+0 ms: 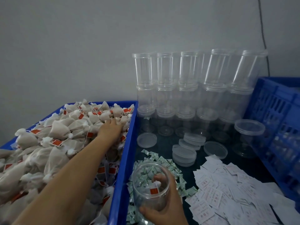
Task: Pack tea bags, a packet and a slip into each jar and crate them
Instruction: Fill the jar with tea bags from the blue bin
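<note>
Tea bags [53,143], pale mesh pouches with red tags, heap up in a blue tray [123,159] that fills the lower left of the frame. The left hand [112,129] reaches across the heap toward the tray's far right corner and lies on the bags with its fingers spread; whether they pinch a bag cannot be told. Just right of the tray wall, at the bottom centre, the right hand [164,208] grips a clear open jar [151,189], thumb in front and fingers curled round the far side. At least one tea bag with a red tag lies inside that jar. Around and behind it, small green-and-white packets [164,164] are scattered on the dark tabletop [162,143]. Above them, loose clear lids [185,153] lie singly and in short stacks. Behind the lids, in the upper centre, empty jars [191,88] stand stacked against the grey wall [81,46]. At lower right, white printed slips [227,192] spread over the tabletop. A blue slatted crate [276,114] takes the right edge.
</note>
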Demonstrator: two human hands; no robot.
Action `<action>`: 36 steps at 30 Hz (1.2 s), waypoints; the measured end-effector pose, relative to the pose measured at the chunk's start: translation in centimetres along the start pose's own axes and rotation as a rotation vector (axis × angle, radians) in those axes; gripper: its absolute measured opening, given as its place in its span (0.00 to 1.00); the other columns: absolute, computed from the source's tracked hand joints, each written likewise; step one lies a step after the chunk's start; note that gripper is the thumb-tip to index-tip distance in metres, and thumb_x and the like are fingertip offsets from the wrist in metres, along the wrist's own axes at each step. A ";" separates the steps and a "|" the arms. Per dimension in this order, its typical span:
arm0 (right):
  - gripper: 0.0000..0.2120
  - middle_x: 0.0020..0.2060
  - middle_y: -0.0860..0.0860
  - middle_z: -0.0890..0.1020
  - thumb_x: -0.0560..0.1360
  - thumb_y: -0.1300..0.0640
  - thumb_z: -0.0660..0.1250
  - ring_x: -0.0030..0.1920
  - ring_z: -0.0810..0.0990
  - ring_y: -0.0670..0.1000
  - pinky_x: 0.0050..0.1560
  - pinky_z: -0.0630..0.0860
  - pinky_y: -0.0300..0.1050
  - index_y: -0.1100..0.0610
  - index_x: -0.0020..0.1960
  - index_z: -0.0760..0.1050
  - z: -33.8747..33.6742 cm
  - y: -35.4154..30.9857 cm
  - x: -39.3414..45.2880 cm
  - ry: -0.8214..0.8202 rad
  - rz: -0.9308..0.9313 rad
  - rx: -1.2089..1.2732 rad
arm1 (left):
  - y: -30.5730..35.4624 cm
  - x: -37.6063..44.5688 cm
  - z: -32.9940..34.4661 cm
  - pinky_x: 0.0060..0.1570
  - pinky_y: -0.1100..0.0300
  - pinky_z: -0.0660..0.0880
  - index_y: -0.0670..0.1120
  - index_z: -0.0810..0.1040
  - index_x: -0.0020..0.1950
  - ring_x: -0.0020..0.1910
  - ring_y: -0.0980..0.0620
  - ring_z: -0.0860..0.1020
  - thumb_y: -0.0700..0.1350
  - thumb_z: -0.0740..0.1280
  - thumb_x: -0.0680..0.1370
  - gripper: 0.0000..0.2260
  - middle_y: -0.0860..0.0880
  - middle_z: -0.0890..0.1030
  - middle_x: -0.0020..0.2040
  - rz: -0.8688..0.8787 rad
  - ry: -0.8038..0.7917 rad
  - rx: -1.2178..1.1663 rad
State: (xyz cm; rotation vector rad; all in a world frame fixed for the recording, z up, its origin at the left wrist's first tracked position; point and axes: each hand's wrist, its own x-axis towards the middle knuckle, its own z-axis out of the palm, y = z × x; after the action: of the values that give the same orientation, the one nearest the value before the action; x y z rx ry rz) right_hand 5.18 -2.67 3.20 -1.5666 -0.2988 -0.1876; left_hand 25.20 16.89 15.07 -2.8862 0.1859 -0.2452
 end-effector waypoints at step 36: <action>0.43 0.62 0.42 0.78 0.62 0.59 0.82 0.64 0.79 0.49 0.55 0.80 0.41 0.36 0.70 0.67 0.3 -1.3 -0.1 0.008 -0.047 0.127 | 4.9 -14.4 -9.9 0.47 0.68 0.76 0.57 0.77 0.50 0.45 0.63 0.77 0.50 0.71 0.74 0.06 0.60 0.79 0.46 0.489 -0.186 -0.724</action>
State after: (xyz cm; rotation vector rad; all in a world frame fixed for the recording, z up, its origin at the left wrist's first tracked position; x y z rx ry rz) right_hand 4.66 -2.35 4.39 -1.4341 -0.3352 -0.2081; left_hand 8.80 12.00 21.19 -3.3790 1.1299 0.2326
